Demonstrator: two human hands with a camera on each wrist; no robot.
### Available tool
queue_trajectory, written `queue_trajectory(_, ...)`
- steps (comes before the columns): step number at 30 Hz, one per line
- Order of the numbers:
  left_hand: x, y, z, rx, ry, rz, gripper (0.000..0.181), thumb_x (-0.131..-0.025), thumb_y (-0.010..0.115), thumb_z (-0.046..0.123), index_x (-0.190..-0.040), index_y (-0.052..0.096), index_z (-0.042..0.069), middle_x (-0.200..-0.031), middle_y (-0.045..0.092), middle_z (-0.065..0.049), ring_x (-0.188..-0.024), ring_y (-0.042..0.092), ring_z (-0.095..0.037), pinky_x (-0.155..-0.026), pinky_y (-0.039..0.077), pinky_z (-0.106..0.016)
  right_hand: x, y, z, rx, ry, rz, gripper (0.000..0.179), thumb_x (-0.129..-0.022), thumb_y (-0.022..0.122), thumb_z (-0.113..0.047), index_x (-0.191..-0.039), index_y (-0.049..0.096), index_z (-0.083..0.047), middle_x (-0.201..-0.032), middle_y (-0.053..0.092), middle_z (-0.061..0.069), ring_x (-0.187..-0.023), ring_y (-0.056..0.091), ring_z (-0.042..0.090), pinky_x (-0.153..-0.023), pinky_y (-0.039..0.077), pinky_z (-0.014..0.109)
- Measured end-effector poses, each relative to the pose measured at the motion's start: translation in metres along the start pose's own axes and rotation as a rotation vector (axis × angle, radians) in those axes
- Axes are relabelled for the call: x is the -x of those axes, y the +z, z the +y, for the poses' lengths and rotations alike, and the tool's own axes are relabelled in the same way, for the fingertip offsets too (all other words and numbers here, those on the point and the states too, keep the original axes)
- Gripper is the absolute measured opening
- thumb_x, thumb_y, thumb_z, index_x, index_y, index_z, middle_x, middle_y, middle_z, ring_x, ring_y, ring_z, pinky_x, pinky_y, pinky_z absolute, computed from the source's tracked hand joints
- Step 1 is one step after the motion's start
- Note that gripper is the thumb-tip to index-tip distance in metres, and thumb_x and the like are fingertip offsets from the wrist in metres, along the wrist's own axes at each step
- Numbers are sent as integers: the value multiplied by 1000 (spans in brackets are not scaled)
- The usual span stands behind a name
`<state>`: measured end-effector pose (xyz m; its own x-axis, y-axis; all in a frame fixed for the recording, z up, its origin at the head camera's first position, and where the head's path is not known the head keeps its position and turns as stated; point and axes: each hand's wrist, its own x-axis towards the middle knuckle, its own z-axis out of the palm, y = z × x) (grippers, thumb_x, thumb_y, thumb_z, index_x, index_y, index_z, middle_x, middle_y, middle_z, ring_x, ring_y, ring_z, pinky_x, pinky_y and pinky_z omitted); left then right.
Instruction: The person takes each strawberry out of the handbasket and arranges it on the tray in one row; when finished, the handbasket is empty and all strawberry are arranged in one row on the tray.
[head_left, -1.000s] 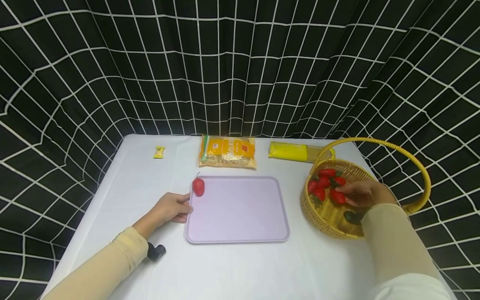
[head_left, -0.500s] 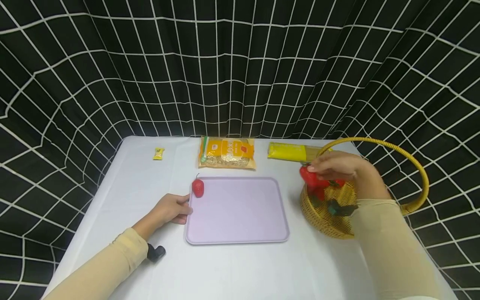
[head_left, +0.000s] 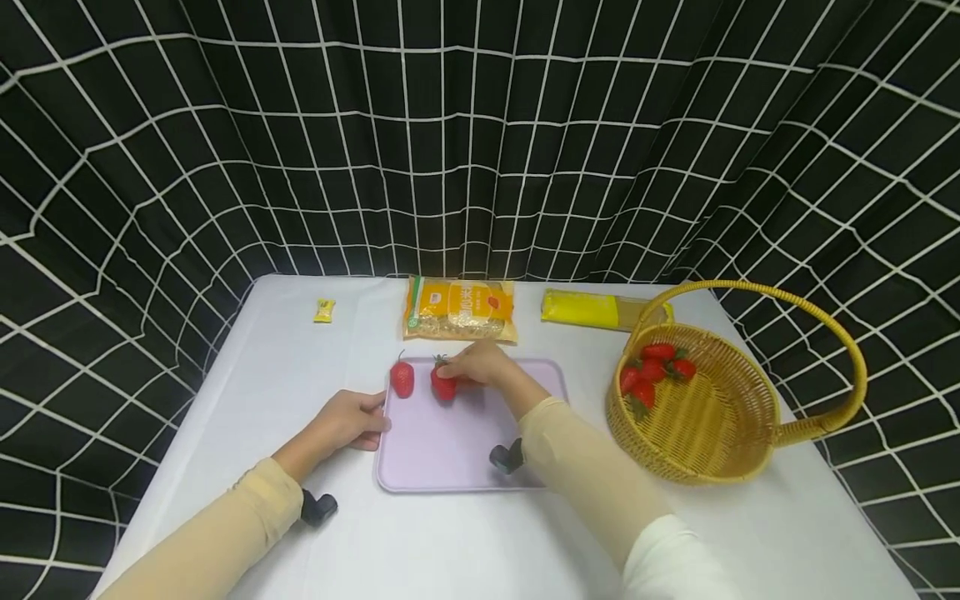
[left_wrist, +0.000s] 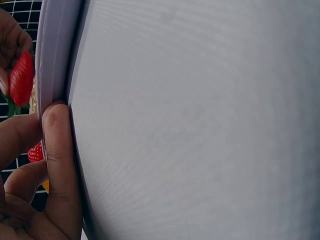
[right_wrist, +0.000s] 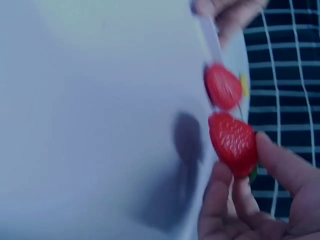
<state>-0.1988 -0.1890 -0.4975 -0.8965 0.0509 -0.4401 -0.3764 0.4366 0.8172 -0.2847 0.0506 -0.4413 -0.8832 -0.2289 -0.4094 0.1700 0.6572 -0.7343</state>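
A pale lilac tray (head_left: 435,454) lies on the white table. My left hand (head_left: 348,419) pinches its left rim, with fingertips on both sides of the edge in the left wrist view. One strawberry (head_left: 402,379) rests in the tray's upper left corner. Just right of it, my right hand (head_left: 483,364) holds a second strawberry (head_left: 443,386) between thumb and fingers, leafy end toward the back. In the right wrist view this held strawberry (right_wrist: 233,142) hangs over the tray, its shadow falling on the surface.
To the right stands a yellow wicker basket (head_left: 738,417) with a tall arched handle, several strawberries (head_left: 643,372) at its left side. Along the back lie a yellow candy packet (head_left: 323,311), an orange grain bag (head_left: 461,310) and a yellow noodle pack (head_left: 581,308).
My right hand has taken a strawberry out of the basket and carried it left to the tray, beside the first strawberry. My left hand stays at the tray's rim.
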Motion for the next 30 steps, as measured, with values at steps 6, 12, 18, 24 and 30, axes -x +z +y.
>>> queue_trajectory(6,-1,2,0,-7,-3,-11,63,-85,73,7,-143,48,2,-91,61,-12,-64,68,-19,-62,62,-32,-6,34,-8,-36,52,153,22,-78,83,-21,-79,69,-4,-71,65,5,-65,57,17,-58,51,26)
queue_trajectory(12,0,1,0,-22,3,-4,63,-85,73,8,-143,48,2,-89,61,-11,-65,68,-19,-61,62,-31,-11,42,-9,-38,108,212,23,-78,83,-21,-80,70,-3,-72,64,5,-66,56,18,-55,49,25)
queue_trajectory(18,0,-1,2,-33,-16,5,64,-85,74,9,-144,48,4,-89,62,-12,-65,69,-20,-62,62,-31,-18,43,-11,-56,118,224,22,-76,84,-19,-76,67,-4,-69,63,5,-62,54,17,-53,47,25)
queue_trajectory(24,0,-1,3,-26,-14,2,65,-85,74,7,-143,47,3,-91,62,-12,-64,68,-19,-61,62,-31,-19,43,-12,-51,117,212,21,-76,84,-18,-75,68,-5,-67,65,5,-60,56,15,-53,47,24)
queue_trajectory(30,2,1,1,-11,-21,9,65,-84,74,6,-143,48,2,-91,62,-12,-63,68,-19,-61,62,-31,-14,43,-11,-40,111,206,23,-78,82,-22,-80,69,-4,-73,65,6,-66,56,18,-58,49,27)
